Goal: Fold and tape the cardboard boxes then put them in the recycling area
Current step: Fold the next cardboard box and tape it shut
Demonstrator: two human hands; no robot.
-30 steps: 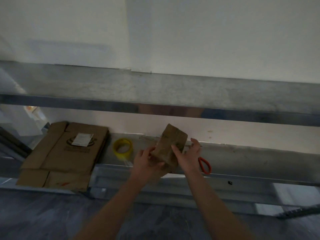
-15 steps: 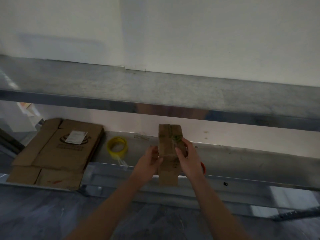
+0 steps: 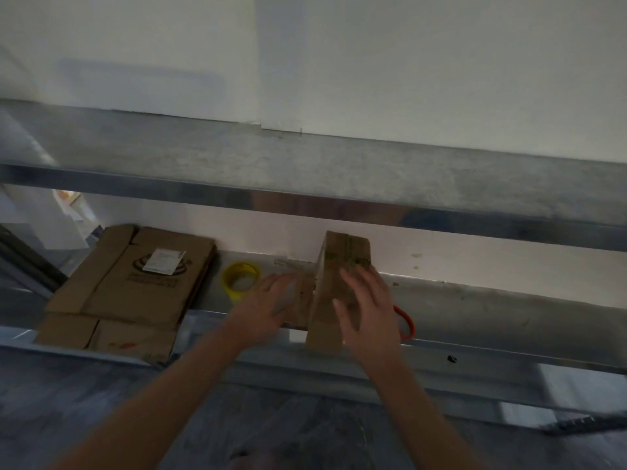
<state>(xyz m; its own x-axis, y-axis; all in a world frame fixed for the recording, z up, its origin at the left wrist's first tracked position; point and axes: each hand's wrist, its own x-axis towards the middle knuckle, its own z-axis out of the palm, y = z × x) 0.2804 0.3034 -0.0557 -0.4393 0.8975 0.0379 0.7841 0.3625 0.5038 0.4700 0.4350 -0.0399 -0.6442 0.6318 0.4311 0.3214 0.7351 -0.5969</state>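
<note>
**A:** Entry one, nearest?

**B:** Two forearms are cut off by the lower edge. The left hand [image 3: 271, 310] is smeared by motion. Its fingers are seen extended, laid beside a low cardboard flap [image 3: 302, 300]. The right hand [image 3: 369, 310] is spread wide, fingers straight, over the near face of the small cardboard box [image 3: 342, 262]. Whether it is pressed on cannot be told.

**A:** The box itself?

**B:** It is stood on end between the hands, at the front edge of the lower shelf [image 3: 509, 310]. Its green printing cannot be read.

**A:** Beyond?

**B:** Behind the right hand an orange loop [image 3: 409, 320] is shown, the rest hidden. Left of the left hand a yellow tape roll [image 3: 241, 281] is noted. Further left is flattened cardboard [image 3: 135, 293] bearing an illegible white label [image 3: 164, 261]. Above the hands an upper shelf [image 3: 305, 171] is recorded against a pale wall [image 3: 339, 62].
</note>
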